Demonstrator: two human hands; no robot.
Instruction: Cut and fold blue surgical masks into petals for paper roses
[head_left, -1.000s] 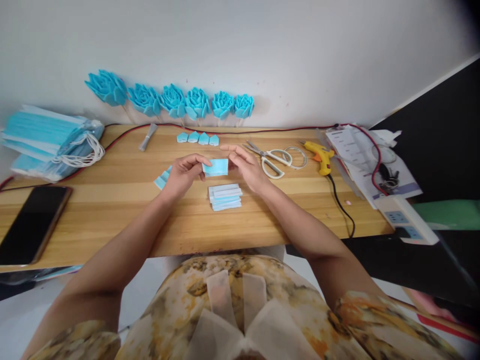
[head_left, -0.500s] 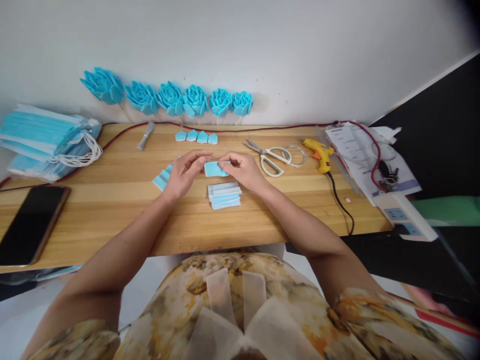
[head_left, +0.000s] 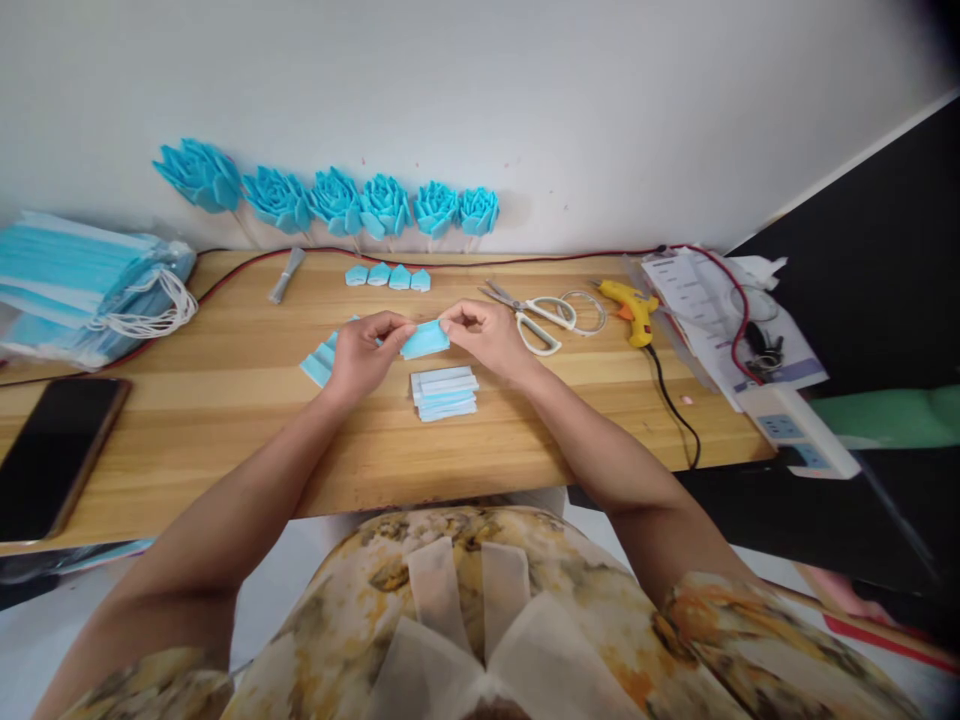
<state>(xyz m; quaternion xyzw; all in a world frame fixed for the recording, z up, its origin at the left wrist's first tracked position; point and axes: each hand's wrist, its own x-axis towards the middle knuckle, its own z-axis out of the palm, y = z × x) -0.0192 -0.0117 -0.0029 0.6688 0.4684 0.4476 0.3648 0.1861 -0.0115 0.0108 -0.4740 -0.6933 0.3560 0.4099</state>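
Between my two hands is a small light-blue piece of mask fabric, held just above the table. My left hand pinches its left end, and my right hand pinches its upper right corner. Nearer to me lies a stack of cut blue-and-white mask pieces. Another blue mask piece lies flat beside my left hand and is partly covered by it. Beyond my hands, several small folded blue petals sit in a row.
Several blue fabric flowers on sticks lean along the wall. Scissors, a wire ring and a yellow glue gun lie to the right. Bagged masks and a phone are at left; a power strip sits at the right edge.
My left hand has closed on the left end of the fabric piece, where its fingers were apart before. The piece has tilted slightly, its right side higher.
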